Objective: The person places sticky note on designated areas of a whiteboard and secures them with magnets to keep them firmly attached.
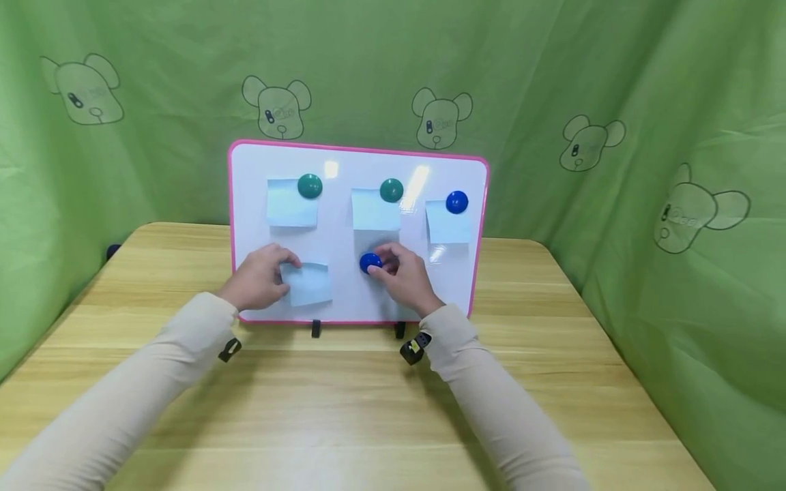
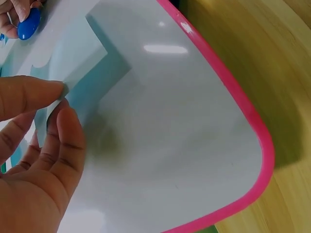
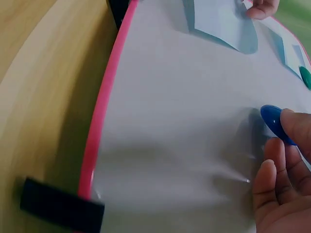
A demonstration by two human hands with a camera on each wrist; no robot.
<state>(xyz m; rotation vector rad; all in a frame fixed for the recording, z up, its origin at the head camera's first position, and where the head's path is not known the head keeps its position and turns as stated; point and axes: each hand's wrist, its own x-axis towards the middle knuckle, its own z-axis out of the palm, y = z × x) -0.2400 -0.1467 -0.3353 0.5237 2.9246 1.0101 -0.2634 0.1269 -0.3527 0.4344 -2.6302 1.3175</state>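
Observation:
With thumb and fingers my left hand (image 1: 260, 276) pinches the left edge of a light blue paper note (image 1: 310, 284) at the lower left of the whiteboard (image 1: 264, 157). In the left wrist view the note (image 2: 82, 48) stands slightly off the surface and throws a shadow on it. My right hand (image 1: 408, 276) holds a round blue magnet (image 1: 370, 263) near the board's middle. The right wrist view has that magnet (image 3: 274, 124) between thumb and fingers, tilted just in front of the board; contact with the board cannot be told.
Three more notes hang higher: the left (image 1: 288, 208) and middle (image 1: 374, 211) under green magnets (image 1: 310, 186), the right (image 1: 448, 228) under a blue magnet (image 1: 457, 202). Black feet (image 1: 316, 329) support the pink-rimmed board on a wooden table (image 1: 344, 409). A green curtain (image 1: 368, 61) surrounds it.

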